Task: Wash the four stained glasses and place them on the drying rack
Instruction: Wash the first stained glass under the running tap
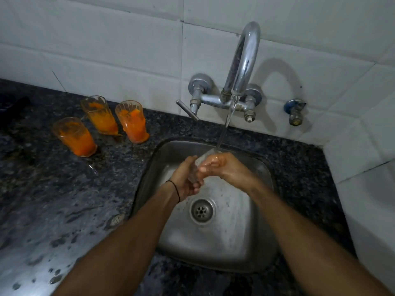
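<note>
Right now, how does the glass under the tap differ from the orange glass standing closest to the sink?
The glass under the tap looks mostly clear, while the counter glass nearest the sink is smeared orange. The first is tilted over the sink, gripped by the left hand and right hand, with water running onto it. The second stands upright and untouched on the counter. Both are see-through tumblers.

Kitchen corner as I see it: white tiled wall point(106, 39) beyond the fingers point(210, 163), dark speckled counter point(53, 189) to their left, steel sink point(213, 248) beneath them. Dim light; tap point(245, 60) casts a shadow on the tiles.
</note>
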